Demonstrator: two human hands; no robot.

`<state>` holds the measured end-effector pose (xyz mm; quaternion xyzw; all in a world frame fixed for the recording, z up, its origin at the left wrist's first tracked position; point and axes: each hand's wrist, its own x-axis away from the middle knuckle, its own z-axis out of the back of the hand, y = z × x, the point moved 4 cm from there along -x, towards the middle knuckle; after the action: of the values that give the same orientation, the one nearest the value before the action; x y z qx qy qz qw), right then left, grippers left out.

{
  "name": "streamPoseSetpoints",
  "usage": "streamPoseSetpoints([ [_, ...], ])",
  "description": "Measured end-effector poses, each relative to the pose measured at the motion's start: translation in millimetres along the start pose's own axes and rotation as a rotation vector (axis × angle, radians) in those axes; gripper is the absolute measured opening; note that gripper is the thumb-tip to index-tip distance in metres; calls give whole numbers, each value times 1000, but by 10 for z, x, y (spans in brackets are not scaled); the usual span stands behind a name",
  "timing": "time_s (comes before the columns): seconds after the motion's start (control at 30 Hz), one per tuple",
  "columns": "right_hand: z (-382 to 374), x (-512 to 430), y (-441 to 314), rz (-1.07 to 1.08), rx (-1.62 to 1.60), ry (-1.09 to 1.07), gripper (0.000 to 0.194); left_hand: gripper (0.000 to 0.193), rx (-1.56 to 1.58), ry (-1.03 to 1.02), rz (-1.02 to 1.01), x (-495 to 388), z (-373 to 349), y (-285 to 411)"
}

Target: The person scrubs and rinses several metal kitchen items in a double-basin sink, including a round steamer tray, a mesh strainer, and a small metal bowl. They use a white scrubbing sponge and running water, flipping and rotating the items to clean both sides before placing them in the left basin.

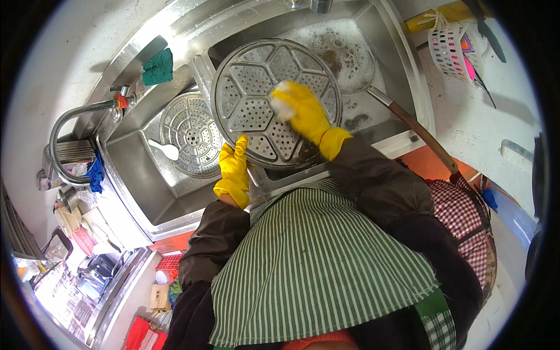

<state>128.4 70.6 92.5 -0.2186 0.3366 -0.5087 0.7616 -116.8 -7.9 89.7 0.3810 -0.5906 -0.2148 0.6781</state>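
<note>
A round perforated steel steamer tray (251,114) is tilted across the divider between two sink basins. My left hand (234,164), in a yellow rubber glove, grips its lower left rim, thumb on top. Against the tray's face, right of its middle, lies my gloved right hand (304,111), blurred and curled over a whitish scrubbing pad (283,108); foam hides the pad's exact form. In the left basin, a second perforated steamer plate (192,133) rests on the bottom, partly covered by the tray. A white spoon (165,150) lies over that plate's left edge.
Suds fill the right basin (404,65), where a strainer with a long wooden handle (415,124) leans over the front edge. A curved faucet (65,120) stands left. A green scouring pad (158,68) sits on the back ledge; a white perforated basket (446,52) hangs right.
</note>
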Motion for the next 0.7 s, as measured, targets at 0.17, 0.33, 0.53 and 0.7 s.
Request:
streamPoseSetpoints([
  [0.17, -39, -17, 431, -210, 108, 60, 48, 31, 39, -33, -61, 45, -69, 83],
  [0.33, -197, -263, 299, -53, 87, -193, 44, 32, 12, -37, -43, 57, -45, 67],
  [0.53, 98, -217, 467, 120, 298, -326, 19, 37, 57, -25, -29, 22, -20, 27],
  [0.7, 155, -246, 552, 54, 334, -493, 20, 35, 14, -53, -5, 37, -11, 40],
])
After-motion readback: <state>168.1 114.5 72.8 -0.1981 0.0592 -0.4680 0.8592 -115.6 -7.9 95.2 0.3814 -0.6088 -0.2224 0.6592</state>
